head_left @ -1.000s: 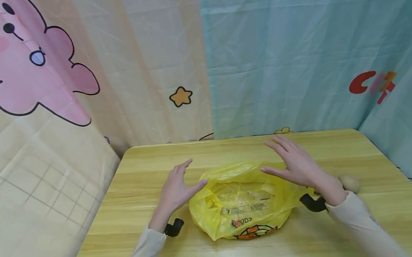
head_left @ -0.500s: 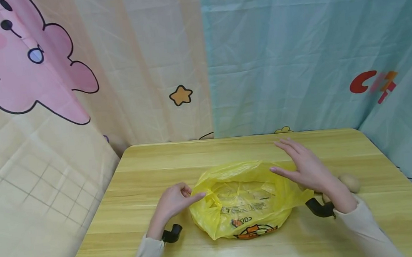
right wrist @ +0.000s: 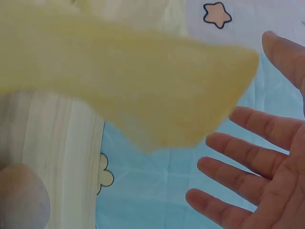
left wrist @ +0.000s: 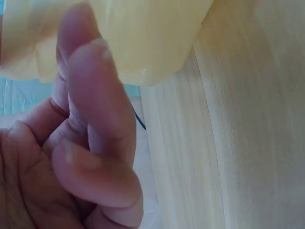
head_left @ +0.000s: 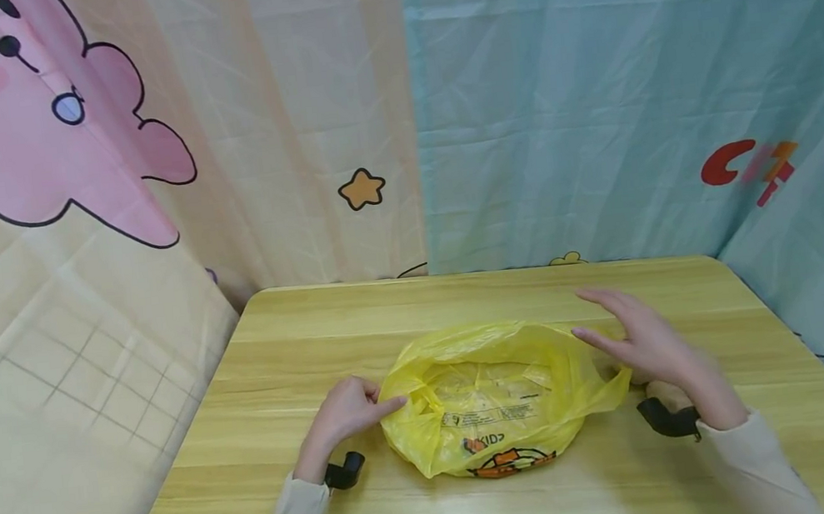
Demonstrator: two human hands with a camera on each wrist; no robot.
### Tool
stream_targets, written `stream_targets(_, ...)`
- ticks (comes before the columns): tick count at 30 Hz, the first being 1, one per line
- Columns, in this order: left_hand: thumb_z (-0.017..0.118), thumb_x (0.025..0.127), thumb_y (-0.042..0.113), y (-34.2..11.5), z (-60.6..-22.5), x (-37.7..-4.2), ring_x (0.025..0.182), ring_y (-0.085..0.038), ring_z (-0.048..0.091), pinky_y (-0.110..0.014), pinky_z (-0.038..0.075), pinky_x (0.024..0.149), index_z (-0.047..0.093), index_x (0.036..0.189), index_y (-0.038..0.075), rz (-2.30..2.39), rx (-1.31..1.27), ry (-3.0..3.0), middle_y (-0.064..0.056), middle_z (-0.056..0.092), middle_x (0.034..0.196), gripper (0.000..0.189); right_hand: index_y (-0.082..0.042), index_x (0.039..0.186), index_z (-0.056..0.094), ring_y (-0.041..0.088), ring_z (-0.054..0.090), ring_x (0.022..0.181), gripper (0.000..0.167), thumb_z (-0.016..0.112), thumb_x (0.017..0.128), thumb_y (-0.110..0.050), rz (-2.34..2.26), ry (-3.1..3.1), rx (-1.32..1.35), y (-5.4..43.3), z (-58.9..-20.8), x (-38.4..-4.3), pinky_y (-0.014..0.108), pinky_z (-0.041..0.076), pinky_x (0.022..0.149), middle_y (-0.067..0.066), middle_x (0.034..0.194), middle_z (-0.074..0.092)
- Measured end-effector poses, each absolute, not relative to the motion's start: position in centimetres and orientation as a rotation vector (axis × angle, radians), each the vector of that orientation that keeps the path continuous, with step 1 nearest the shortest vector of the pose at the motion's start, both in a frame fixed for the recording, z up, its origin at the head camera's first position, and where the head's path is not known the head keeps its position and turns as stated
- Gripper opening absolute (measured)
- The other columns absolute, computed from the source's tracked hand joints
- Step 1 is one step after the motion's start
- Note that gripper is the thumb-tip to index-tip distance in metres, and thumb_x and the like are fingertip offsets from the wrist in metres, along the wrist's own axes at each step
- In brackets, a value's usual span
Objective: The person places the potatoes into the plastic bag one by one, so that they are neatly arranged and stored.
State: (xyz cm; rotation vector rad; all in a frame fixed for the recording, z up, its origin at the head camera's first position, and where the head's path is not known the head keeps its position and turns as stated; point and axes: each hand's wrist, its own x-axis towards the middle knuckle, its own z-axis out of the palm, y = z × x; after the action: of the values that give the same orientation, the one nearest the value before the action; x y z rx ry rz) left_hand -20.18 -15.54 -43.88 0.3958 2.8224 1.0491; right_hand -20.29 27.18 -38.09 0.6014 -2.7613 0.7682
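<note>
A yellow plastic bag point(head_left: 493, 449) with dark and orange print sits on the wooden table, its mouth spread wide and facing up. At its left edge my left hand point(head_left: 345, 410) holds the rim, with the thumb on the inner side and curled fingers outside. The left wrist view shows those fingers bent in front of the thin yellow plastic point(left wrist: 147, 43). My right hand point(head_left: 655, 344) hovers beside the bag's right end, fingers spread and straight. In the right wrist view, a loose corner of the bag point(right wrist: 157, 95) reaches toward that hand point(right wrist: 276, 176) and overlaps its fingertips.
Round tan things point(head_left: 666, 394), like potatoes, lie on the table under my right wrist; one tan round shape point(right wrist: 24, 198) shows in the right wrist view. Printed curtains point(head_left: 555, 108) stand behind the table point(head_left: 314, 326) and at both sides. Each wrist carries a black mount point(head_left: 346, 470).
My left hand has lowered to the bag's left rim, its fingers curling in. The right hand has moved right and slightly down, away from over the bag. The bag stays put.
</note>
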Motion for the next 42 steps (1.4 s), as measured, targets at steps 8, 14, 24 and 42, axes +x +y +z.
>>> stream_targets(8, 0.070, 0.085, 0.038, -15.7, -43.9, -20.0, 0.041, -0.006, 0.035, -0.022, 0.025, 0.041, 0.053, 0.055, 0.015, 1.064, 0.419, 2.795, 0.011, 0.039, 0.044, 0.041, -0.002, 0.136, 0.048, 0.042, 0.041, 0.122, 0.050, 0.060, 0.095, -0.028, 0.975, -2.760, 0.542, 29.7, -37.8, -19.9, 0.061, 0.034, 0.091, 0.022, 0.133, 0.048)
stream_targets(14, 0.070, 0.086, 0.036, -15.8, -43.8, -19.9, 0.040, -0.007, 0.041, -0.022, 0.027, 0.040, 0.057, 0.059, 0.014, 1.081, 0.433, 2.763, 0.008, 0.047, 0.044, 0.037, 0.000, 0.131, 0.053, 0.036, 0.053, 0.109, 0.039, 0.056, 0.097, -0.020, 0.944, -2.736, 0.569, 31.7, -37.7, -20.3, 0.050, 0.043, 0.087, 0.019, 0.121, 0.058)
stream_targets(24, 0.070, 0.087, 0.034, -15.8, -43.7, -20.0, 0.040, -0.013, 0.048, -0.022, 0.026, 0.040, 0.059, 0.061, 0.013, 1.121, 0.426, 2.722, 0.001, 0.053, 0.046, 0.035, 0.000, 0.112, 0.064, 0.027, 0.061, 0.086, 0.032, 0.070, 0.088, -0.021, 0.833, -2.906, 0.590, 34.2, -38.3, -21.8, 0.033, 0.050, 0.068, 0.014, 0.106, 0.064)
stream_targets(42, 0.071, 0.085, 0.035, -15.8, -44.1, -20.2, 0.039, -0.010, 0.045, -0.023, 0.028, 0.040, 0.055, 0.057, 0.013, 1.110, 0.403, 2.733, 0.007, 0.049, 0.044, 0.039, 0.002, 0.113, 0.060, 0.041, 0.052, 0.102, 0.059, 0.087, 0.066, -0.021, 0.760, -3.290, 0.797, 34.6, -40.1, -24.0, 0.052, 0.044, 0.082, 0.017, 0.109, 0.059)
